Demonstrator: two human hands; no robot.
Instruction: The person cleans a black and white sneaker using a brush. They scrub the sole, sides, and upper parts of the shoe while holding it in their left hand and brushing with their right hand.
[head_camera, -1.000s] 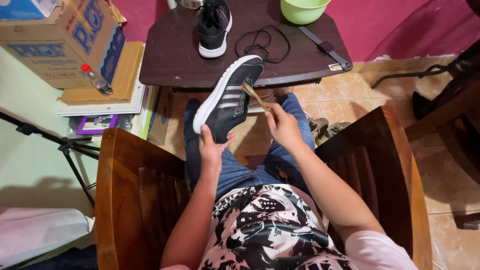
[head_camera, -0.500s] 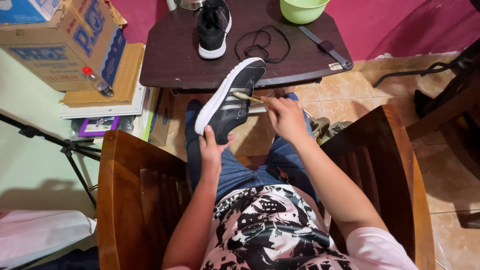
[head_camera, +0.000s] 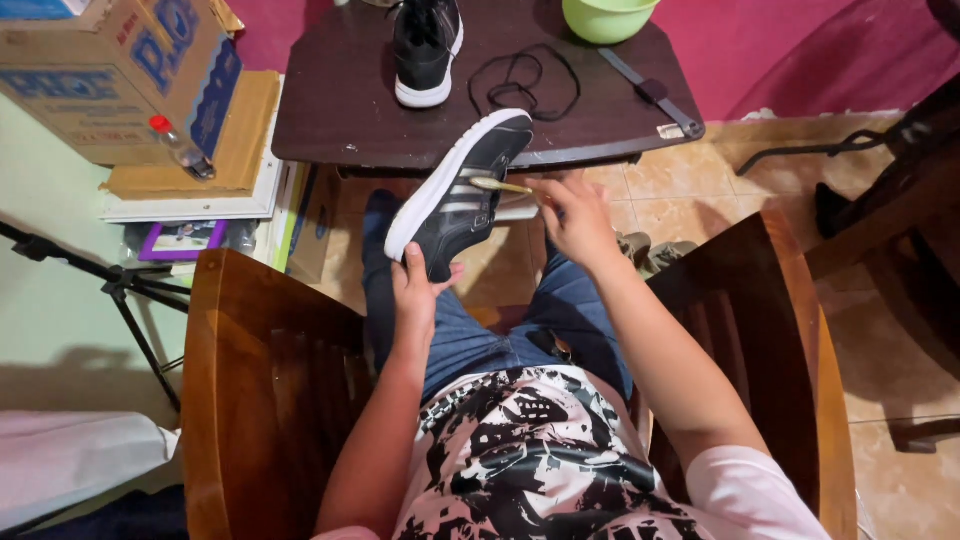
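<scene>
Centrally, a black sneaker (head_camera: 458, 195) with a white sole and pale side stripes is held tilted above the lap, its toe raised toward the table edge. It is gripped at the heel by the left hand (head_camera: 417, 290), fingers closed around it. A small brush (head_camera: 500, 185) is pinched in the right hand (head_camera: 575, 215), its head laid against the shoe's side. A dark wooden table (head_camera: 350, 120) is seen beyond, bearing a second sneaker (head_camera: 425, 50), loose black laces (head_camera: 525, 80) and a green bowl (head_camera: 607, 17). Tan floor tiles (head_camera: 690, 190) and a cardboard box (head_camera: 110, 70) are visible around it.
</scene>
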